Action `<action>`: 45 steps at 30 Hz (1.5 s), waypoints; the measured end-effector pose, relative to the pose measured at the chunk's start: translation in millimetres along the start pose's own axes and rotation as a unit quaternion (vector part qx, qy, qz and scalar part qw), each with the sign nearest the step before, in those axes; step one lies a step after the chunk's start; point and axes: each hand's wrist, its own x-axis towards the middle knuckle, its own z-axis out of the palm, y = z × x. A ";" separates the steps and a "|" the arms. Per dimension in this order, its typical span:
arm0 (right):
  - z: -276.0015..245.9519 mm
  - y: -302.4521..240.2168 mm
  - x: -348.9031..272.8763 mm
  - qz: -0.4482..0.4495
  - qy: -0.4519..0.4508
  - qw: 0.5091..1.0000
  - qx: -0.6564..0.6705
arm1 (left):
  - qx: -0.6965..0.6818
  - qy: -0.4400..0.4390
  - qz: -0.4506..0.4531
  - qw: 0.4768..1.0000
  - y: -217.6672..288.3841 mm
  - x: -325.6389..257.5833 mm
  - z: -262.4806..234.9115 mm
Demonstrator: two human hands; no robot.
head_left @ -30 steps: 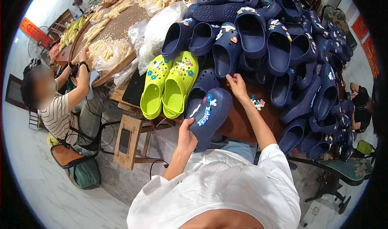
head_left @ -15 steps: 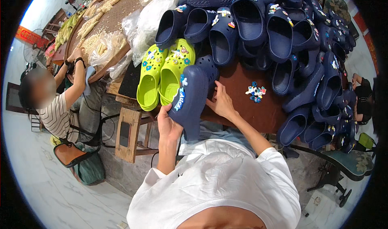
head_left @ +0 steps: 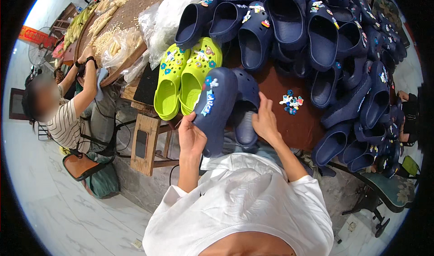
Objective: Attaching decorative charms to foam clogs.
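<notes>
My left hand (head_left: 191, 136) grips the heel end of a navy blue clog (head_left: 216, 107) that carries small charms on its upper. A second navy clog (head_left: 245, 108) lies right beside it, and my right hand (head_left: 265, 121) holds its edge. Both clogs sit at the near edge of a brown table (head_left: 296, 127). A small pile of loose shoe charms (head_left: 290, 102) lies on the table just right of my right hand. A pair of lime green clogs (head_left: 185, 77) with charms rests left of the navy pair.
Many navy clogs (head_left: 325, 43) are heaped across the back and right of the table. Clear plastic bags (head_left: 167, 16) lie at the back left. A person in a striped shirt (head_left: 68, 120) sits at left. A wooden stool (head_left: 145, 143) stands below the table.
My right hand came back from the far clogs onto a second navy clog beside the one held. The held clog has been drawn closer to me at the table edge.
</notes>
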 end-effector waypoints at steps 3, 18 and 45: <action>-21.0 18.7 -16.8 -0.004 0.015 1.000 0.004 | 0.084 0.023 0.013 0.996 -15.8 3.2 2.0; -40.9 79.8 -35.8 0.032 0.106 0.977 0.182 | 0.398 -0.010 0.116 0.910 -87.9 80.3 -12.3; -47.7 77.0 -62.8 0.027 0.162 0.982 0.097 | 0.609 -0.036 0.277 0.742 -114.1 46.5 -10.6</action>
